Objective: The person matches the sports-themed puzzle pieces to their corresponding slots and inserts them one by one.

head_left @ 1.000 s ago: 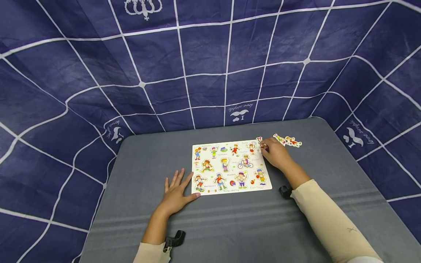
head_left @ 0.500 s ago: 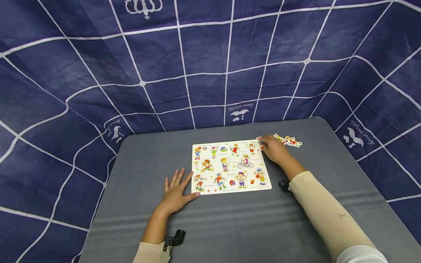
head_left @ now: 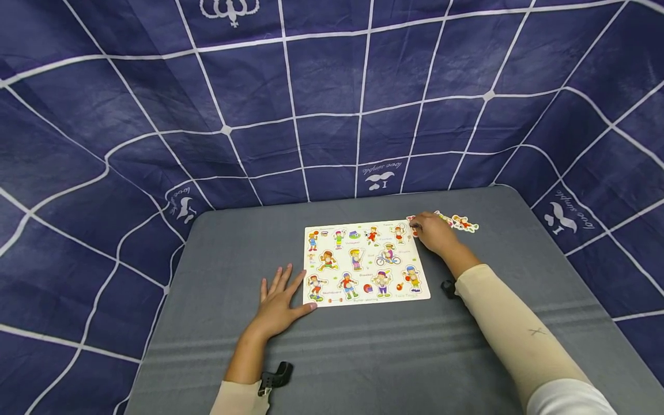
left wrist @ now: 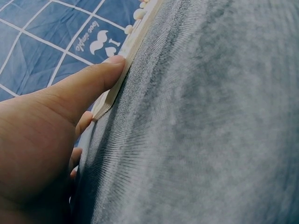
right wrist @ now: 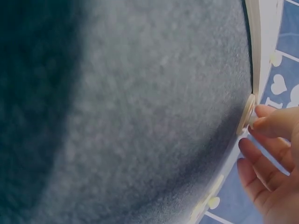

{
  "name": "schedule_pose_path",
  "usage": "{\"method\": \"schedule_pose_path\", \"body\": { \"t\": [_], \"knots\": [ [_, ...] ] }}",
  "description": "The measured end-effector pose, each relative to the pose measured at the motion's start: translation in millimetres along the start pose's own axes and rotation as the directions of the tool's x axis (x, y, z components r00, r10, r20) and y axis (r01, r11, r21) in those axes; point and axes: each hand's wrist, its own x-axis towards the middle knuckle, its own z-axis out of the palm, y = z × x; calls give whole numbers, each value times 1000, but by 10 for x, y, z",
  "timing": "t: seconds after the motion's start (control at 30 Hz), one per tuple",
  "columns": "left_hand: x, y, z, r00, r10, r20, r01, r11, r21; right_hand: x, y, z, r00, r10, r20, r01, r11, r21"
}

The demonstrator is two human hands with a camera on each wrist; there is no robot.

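Observation:
A white knobbed puzzle board (head_left: pixel 367 262) printed with children playing sports lies flat on the grey table. My left hand (head_left: pixel 278 308) rests at its lower left corner, fingers spread, and in the left wrist view the thumb (left wrist: pixel 112 67) touches the board's edge. Just off the upper right corner, my right hand (head_left: pixel 434 231) holds a puzzle piece (head_left: pixel 414 229) mostly hidden by the fingers. The right wrist view has thumb and finger pinching the small knob of this piece (right wrist: pixel 246 114), which is tilted beside the board's edge (right wrist: pixel 255 51).
Beyond my right hand lie two loose puzzle pieces, one partly covered (head_left: pixel 444 218) and one fully visible figure in red (head_left: pixel 464 223). A blue curtain (head_left: pixel 327 138) with white lines stands behind the table and along both sides.
My right forearm has swung slightly and the hand has shifted a little away from me, with the pinched piece turning beside the board's corner. My left hand stays put.

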Motion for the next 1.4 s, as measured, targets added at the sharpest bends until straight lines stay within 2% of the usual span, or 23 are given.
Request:
{"method": "schedule_pose_path", "body": {
  "t": [0.2,0.67,0.93,1.23,1.4],
  "knots": [
    [-1,7,15,999,19,-37,-19,1000,-5,-19,48,-21,1000,4,-23,-5,1000,-30],
    [3,-2,-2,1000,6,1,-6,1000,1,-83,121,-95,997,4,-73,-4,1000,-3],
    [10,7,-16,1000,5,6,-5,1000,14,-116,115,-163,993,85,-87,-86,996,2],
    [20,4,-4,1000,1,7,-1,1000,16,-147,79,-184,988,97,-122,-96,995,8],
    [30,0,9,1000,3,13,-3,1000,23,-171,3,-195,989,100,-111,-97,995,34]
  ]
}}
